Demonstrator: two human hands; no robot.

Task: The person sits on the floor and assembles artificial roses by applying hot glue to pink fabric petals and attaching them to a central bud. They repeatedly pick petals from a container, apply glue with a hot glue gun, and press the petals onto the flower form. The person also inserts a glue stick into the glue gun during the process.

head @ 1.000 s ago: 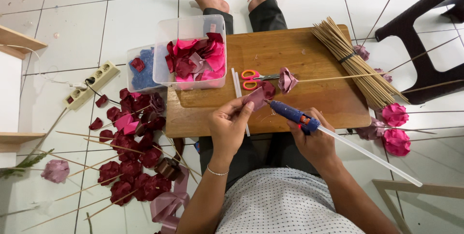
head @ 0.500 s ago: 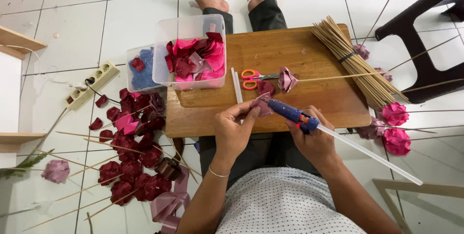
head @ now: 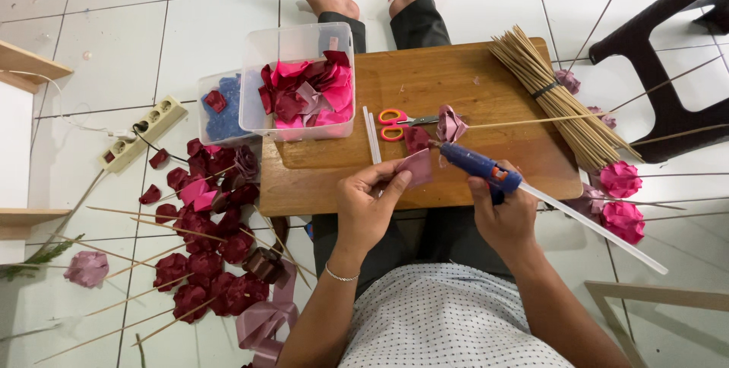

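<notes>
Seated on a tiled floor with a wooden board (head: 425, 87) across the lap, a person works with both hands above its near edge. The left hand (head: 364, 208) pinches 1 small mauve petal piece (head: 416, 167) between thumb and fingertips, holding it just left of the glue gun's nozzle. The right hand (head: 505, 216) is wrapped tight around a blue glue gun (head: 477, 164), whose long axis runs from lower right to upper left, tip aimed at the petal, its clear glue stick trailing behind. Just beyond lie red-handled scissors (head: 395, 121) and a half-built flower on a skewer (head: 452, 123). Farther off stand a clear tub of petals (head: 300, 83) and a bundle of skewers (head: 547, 91).
</notes>
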